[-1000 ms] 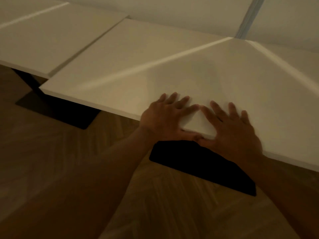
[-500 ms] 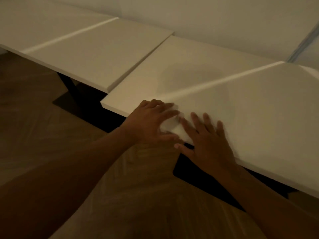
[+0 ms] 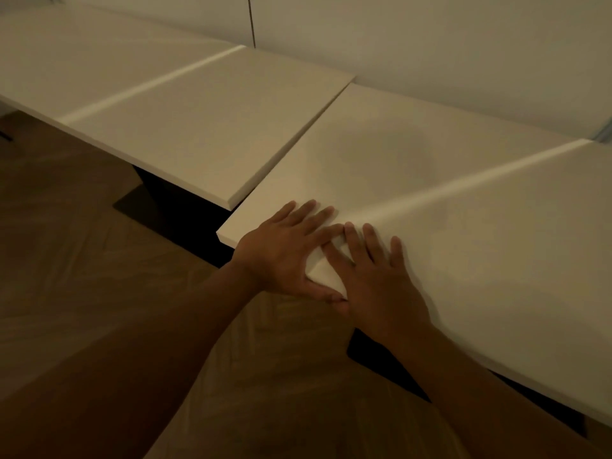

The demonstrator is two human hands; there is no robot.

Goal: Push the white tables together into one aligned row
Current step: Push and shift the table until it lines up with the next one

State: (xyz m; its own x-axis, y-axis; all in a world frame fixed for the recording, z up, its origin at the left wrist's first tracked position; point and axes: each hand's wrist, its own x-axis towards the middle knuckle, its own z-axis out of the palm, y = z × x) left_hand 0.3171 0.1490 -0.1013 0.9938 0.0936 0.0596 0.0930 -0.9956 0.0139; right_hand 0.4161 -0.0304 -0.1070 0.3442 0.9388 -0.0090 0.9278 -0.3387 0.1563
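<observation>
Several white tables stand in a row along the wall. The left table [image 3: 198,127] and the white table under my hands [image 3: 414,150] meet at a narrow slanted gap. The near table's front left corner juts out past the left table's front edge. My left hand [image 3: 281,253] lies flat on that table's front edge, fingers spread, thumb along the edge. My right hand [image 3: 374,279] lies flat right beside it, with the fingertips of both hands nearly touching. Neither hand holds anything.
Black table bases stand on the floor under the left table [image 3: 172,207] and under the near table [image 3: 381,356]. Wooden floor [image 3: 99,293] fills the lower left. A pale wall [image 3: 430,44] runs close behind the tables.
My view has swung to the left, bringing more of the left table into sight. Both hands stay flat on the front edge and now sit closer to the table's left corner.
</observation>
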